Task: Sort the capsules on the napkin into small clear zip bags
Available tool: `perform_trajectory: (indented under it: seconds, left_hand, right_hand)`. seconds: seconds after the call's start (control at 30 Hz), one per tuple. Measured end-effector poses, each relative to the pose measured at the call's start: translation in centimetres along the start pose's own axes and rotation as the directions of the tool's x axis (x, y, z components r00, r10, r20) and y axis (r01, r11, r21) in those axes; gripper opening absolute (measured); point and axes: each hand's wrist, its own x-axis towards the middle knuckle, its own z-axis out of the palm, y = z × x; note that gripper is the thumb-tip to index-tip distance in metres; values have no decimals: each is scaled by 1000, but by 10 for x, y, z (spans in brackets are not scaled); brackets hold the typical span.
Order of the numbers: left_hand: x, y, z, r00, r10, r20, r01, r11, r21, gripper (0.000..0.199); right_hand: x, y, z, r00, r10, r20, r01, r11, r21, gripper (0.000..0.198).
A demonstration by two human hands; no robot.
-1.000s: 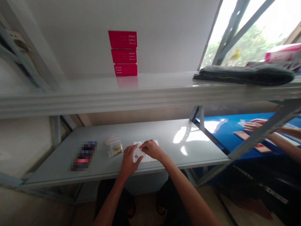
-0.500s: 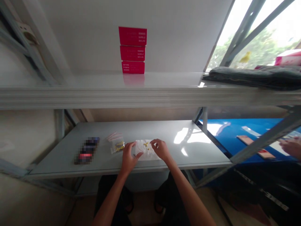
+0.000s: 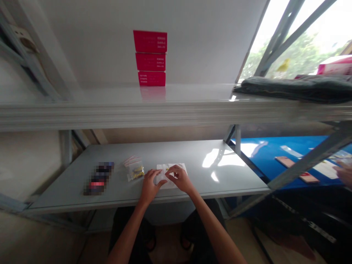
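On the grey shelf lies a white sheet (image 3: 180, 168) with small yellow pieces (image 3: 167, 169) on it, now mostly covered by my right hand. My left hand (image 3: 150, 185) rests at the sheet's left edge, thumb and fingers curved around what looks like a small clear plastic bag (image 3: 160, 178); its outline is faint against the white. Over the sheet, my right hand (image 3: 180, 178) has thumb and forefinger pinched close to the left fingertips. Whatever is in that pinch is too small to make out. Just left of my left hand are zip bags (image 3: 135, 171), the front one holding yellow pieces.
A blurred-out dark object (image 3: 99, 178) lies on the shelf (image 3: 121, 192) at left. Overhead, an upper shelf (image 3: 110, 115) carries three red boxes (image 3: 151, 60) and folded grey cloth (image 3: 291, 89). Beyond the right frame, another person's hand (image 3: 343, 171) is over a blue table (image 3: 255, 156).
My right hand has moved left, from the yellow pieces to beside my left fingertips, and now covers most of them. My left hand has hardly moved. The view has shifted slightly.
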Motion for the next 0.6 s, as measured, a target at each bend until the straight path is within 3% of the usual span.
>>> perform_trajectory:
  seconds: [0.07, 0.13, 0.27, 0.4, 0.6]
  left_hand:
    - [0, 0, 0, 1000, 1, 1, -1, 1000, -4, 43]
    - [0, -1, 0, 1000, -1, -8, 1, 1000, -10, 41]
    - [1, -2, -1, 999, -13, -38, 12, 1000, -27, 41]
    - [1, -4, -1, 999, -4, -33, 3, 1000, -25, 43]
    - [1, -4, -1, 1000, -2, -4, 2, 1000, 4, 42]
  right_hand:
    - [1, 2, 1, 999, -20, 39, 19, 999, 34, 18]
    - [2, 7, 0, 1000, -28, 5, 27, 999, 23, 21]
    - [2, 20, -4, 987, 40, -154, -73, 973, -217, 22]
    - [0, 23, 0, 990, 97, -100, -131, 895, -427, 18]
    - [3, 15, 4, 991, 114, -68, -132, 838, -530, 18]
